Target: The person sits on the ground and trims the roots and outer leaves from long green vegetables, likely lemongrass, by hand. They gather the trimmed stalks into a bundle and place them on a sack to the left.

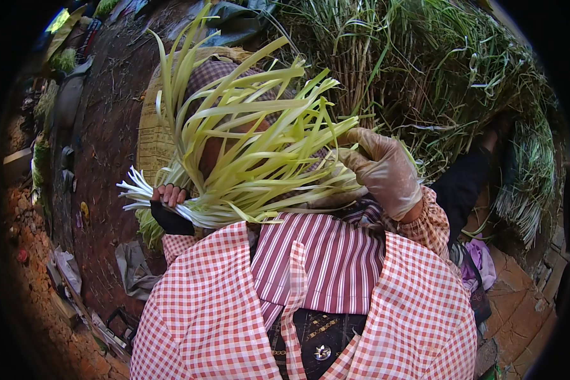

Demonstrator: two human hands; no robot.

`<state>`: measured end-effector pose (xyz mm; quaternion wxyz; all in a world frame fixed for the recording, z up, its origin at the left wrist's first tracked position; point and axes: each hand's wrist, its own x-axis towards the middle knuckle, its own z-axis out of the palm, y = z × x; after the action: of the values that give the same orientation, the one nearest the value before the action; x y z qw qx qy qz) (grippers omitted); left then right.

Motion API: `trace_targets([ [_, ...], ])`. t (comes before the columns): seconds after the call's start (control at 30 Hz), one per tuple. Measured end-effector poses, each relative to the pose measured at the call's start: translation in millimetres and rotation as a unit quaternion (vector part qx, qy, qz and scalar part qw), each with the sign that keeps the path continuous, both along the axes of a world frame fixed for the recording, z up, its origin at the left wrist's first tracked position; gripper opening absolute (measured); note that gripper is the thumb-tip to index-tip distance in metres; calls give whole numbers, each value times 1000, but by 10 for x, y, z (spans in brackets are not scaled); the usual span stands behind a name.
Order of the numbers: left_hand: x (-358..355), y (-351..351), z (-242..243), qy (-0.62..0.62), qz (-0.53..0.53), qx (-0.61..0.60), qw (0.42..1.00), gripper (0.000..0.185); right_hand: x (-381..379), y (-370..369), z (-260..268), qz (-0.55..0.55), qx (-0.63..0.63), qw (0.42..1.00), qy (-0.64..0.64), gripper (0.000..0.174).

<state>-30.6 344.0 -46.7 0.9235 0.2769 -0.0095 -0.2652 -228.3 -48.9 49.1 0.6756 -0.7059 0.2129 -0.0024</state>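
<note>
A bunch of pale yellow-green leafy stalks, likely blanched chives (256, 142), fans out in front of my chest. My left hand (171, 195), in a black fingerless covering, grips the bunch near its white stem ends (137, 192). The long leaves spread up and to the right from there. At their far side is my right hand (382, 164) in a thin translucent glove, its thumb and forefinger pinched on some leaf ends. Below my left hand, more green stalks (149, 230) show. Leaves partly hide a checked cloth (213, 76) behind them.
A yellow printed sack (154, 137) lies behind the bunch. A large heap of green grassy stalks (408, 66) fills the upper right. Grey plastic (135, 270) lies on the dark reddish ground sheet (109, 156) at left. Purple cloth (479, 261) sits at right, by paving (517, 304).
</note>
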Motion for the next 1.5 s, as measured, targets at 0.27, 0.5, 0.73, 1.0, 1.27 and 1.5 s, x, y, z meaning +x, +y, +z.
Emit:
trace_targets([
  [0.27,-8,-23,27,10,13,-2,1000,28,237,182,-111,140,19,990,-19,23],
  [0.5,-12,-53,36,-7,19,2,1000,25,205,271,-391,141,-172,975,-7,23],
  [0.73,-3,-71,282,-66,23,-8,998,22,223,-157,-650,-3,-288,936,204,20],
  [1.0,11,-158,549,-125,36,27,991,19,104,-34,20,22,-189,962,-196,18],
  [1.27,-31,-202,530,-109,51,23,992,20,35,313,94,132,-111,974,-148,14],
  [1.5,-16,-222,539,-112,41,19,993,19,163,267,35,-54,65,994,-76,14],
])
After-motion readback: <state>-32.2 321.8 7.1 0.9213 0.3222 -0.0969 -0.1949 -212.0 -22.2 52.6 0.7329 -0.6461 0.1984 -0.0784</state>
